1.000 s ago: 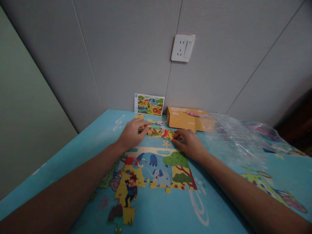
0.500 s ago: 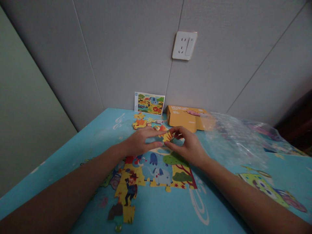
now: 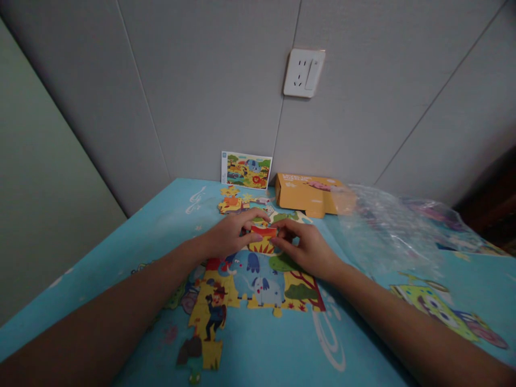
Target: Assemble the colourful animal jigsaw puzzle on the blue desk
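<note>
My left hand (image 3: 233,232) and my right hand (image 3: 307,244) meet above the far side of a partly joined jigsaw puzzle (image 3: 258,279). Between them is a jigsaw puzzle piece (image 3: 263,242), red on top and yellow with grass blades below; whether it is one piece or two joined, I cannot tell. Thumb and fingers of my left hand close on its left part, while my right hand pinches its right edge. Blue elephants, a green tree and a figure in a hat show on the joined part. Loose puzzle pieces (image 3: 231,203) lie beyond my left hand.
A picture card (image 3: 246,170) leans against the wall beside an orange box (image 3: 300,194). Crumpled clear plastic (image 3: 387,228) lies at the right on the blue patterned tablecloth (image 3: 258,355). A white socket plate (image 3: 304,73) is on the wall.
The yellow grass part in my right hand has turned and moved left and nearer. It now sits with the red part between both hands, and my right fingers have followed it.
</note>
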Demonstrator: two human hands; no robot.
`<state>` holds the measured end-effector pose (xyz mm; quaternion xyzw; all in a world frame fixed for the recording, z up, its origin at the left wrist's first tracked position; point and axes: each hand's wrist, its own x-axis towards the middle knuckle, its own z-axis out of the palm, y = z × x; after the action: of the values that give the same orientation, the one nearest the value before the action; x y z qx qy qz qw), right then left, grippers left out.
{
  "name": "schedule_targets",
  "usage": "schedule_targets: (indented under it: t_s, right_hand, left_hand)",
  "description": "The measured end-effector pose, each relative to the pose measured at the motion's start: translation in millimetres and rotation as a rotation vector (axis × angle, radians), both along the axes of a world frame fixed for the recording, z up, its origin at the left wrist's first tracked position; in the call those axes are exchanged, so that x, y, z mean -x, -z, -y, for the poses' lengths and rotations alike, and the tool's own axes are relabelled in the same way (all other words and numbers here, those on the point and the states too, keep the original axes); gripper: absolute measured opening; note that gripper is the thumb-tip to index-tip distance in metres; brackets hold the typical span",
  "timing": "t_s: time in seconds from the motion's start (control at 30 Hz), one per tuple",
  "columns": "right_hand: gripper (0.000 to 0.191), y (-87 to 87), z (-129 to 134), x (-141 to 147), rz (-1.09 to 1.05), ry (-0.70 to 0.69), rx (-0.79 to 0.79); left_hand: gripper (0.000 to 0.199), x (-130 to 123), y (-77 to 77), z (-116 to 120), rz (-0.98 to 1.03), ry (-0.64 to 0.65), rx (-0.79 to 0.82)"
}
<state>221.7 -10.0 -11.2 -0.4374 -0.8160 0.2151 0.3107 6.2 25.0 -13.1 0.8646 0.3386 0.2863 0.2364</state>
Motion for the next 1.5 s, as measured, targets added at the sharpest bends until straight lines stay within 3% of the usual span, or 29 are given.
schedule_targets:
  t_s: [0.6, 1.37, 1.43, 1.5]
  right_hand:
    - [0.014, -1.6, 1, -2, 0.015, 0.012, -0.029]
    - [0.022, -3.3, 3, -2, -0.008, 0.004, -0.019]
    - [0.024, -6.8, 4, -2, -0.063, 0.015, 0.029]
    - [0.026, -11.7, 6, -4, -0.184, -0.007, 0.198]
  left_hand:
    - [0.026, 2, -4.3, -3, 0.077, 0.038, 0.002]
    - [0.028, 4, -6.4, -2, 0.097, 0.084, 0.010]
    - [0.036, 3, -6.0, -1, 0.082, 0.095, 0.019]
    - [0.043, 3, -5.4, -1, 0.058, 0.114, 0.042]
